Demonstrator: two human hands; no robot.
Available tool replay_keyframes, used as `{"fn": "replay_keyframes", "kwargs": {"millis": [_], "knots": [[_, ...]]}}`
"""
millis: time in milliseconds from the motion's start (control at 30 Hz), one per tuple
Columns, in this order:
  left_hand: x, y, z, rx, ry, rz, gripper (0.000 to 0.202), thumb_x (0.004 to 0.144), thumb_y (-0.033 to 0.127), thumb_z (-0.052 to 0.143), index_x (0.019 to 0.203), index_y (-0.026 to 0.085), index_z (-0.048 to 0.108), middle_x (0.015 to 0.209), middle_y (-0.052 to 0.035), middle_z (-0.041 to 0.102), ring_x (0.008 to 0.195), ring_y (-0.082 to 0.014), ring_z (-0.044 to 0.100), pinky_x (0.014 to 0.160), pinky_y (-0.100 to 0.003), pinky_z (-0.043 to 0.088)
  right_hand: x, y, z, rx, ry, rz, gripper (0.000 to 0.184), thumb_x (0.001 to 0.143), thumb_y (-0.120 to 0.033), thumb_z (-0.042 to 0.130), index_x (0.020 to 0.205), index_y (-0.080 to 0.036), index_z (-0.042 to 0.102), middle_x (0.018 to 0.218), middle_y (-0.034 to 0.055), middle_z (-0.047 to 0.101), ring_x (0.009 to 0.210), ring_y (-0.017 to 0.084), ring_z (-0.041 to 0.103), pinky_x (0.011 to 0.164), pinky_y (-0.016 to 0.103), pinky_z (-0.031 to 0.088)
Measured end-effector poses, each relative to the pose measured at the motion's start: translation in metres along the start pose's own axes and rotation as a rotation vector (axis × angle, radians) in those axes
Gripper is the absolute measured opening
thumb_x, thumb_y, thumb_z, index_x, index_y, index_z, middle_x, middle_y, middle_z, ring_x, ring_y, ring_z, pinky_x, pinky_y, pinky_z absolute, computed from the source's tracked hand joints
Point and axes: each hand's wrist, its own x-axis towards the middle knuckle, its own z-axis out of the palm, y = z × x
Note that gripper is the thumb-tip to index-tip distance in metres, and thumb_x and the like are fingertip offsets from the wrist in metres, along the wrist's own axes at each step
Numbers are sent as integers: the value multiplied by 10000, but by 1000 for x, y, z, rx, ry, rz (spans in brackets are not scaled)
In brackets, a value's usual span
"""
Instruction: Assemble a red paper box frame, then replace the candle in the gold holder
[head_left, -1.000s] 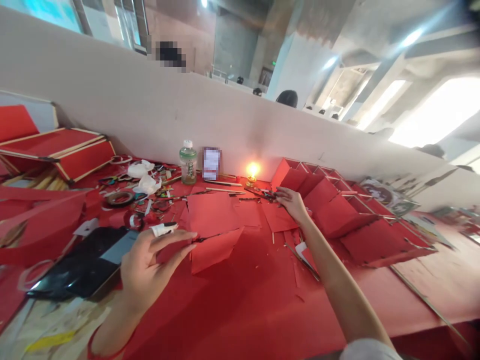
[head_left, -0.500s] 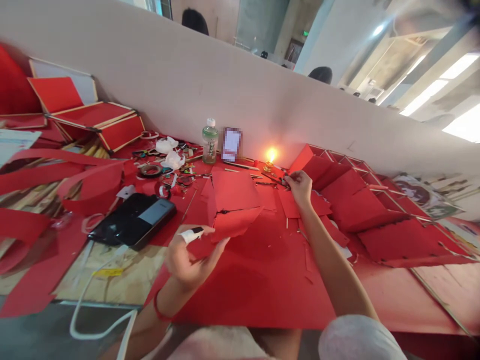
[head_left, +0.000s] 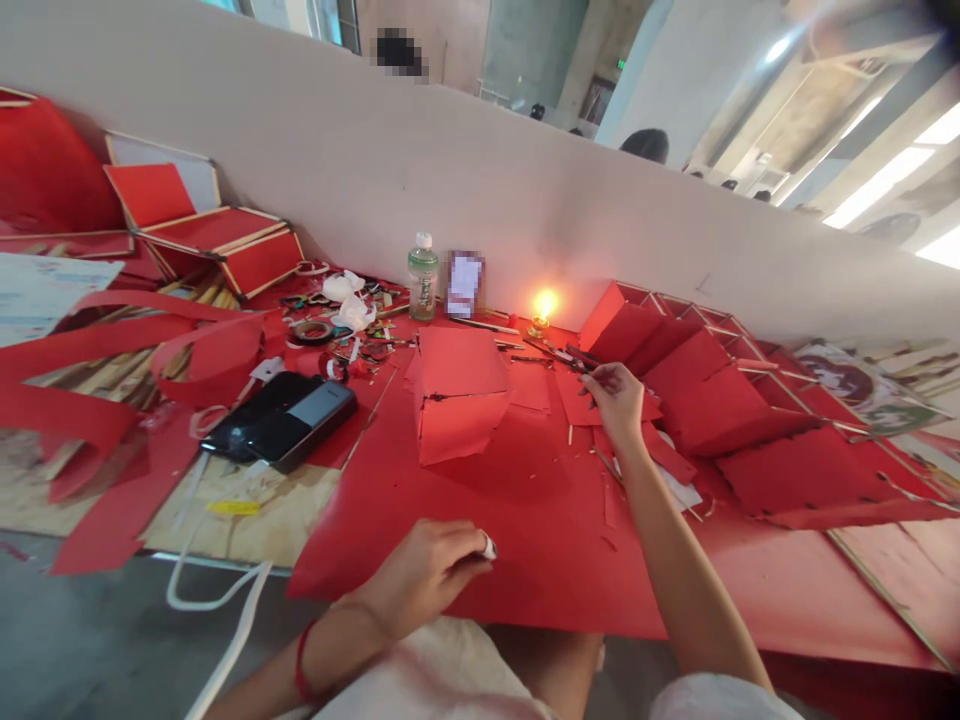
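Over red paper (head_left: 540,560), the right hand (head_left: 616,402) clamps its grip on one dark tool (head_left: 566,356); the left hand (head_left: 424,578) curls shut.

Slim dark tool (head_left: 571,360) pinched in right hand (head_left: 616,400), above red card sheet (head_left: 581,410), left hand (head_left: 424,578) curled on red paper sheet (head_left: 360,570)

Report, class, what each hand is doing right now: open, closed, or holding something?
Left hand: curled closed, nothing visibly held.
Right hand: pinched closed on a thin dark tool, too small to name exactly.
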Motion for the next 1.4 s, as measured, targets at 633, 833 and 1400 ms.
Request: {"fn": "replay_keyframes", "kwargs": {"millis": [633, 833, 1400], "knots": [[49, -19, -89, 358, 956, 138, 377, 863, 306, 774, 1166, 207, 573, 1090, -82, 763, 1049, -219, 727, 951, -357, 553, -44, 30, -47, -6, 104, 79, 421, 567, -472, 862, 731, -189, 596, 623, -9, 630, 488, 145, 617, 375, 211, 424], [60, -14, -101, 512, 742, 178, 348, 865, 363, 778, 1079, 225, 541, 1010, -60, 808, 997, -228, 753, 919, -352, 542, -51, 31, -40, 39, 96, 83, 455, 557, -491, 882, 736, -191, 591, 631, -14, 631, 511, 154, 644, 370, 197, 427], [54, -38, -55, 312, 1104, 399, 310, 875, 190, 751, 1000, 232, 470, 802, 1, 737, 761, -170, 749, 690, -318, 626, -62, 28, -29, 86, 101, 160, 416, 545, -436, 888, 725, -188, 606, 594, -19, 636, 512, 130, 619, 387, 185, 440]]}}
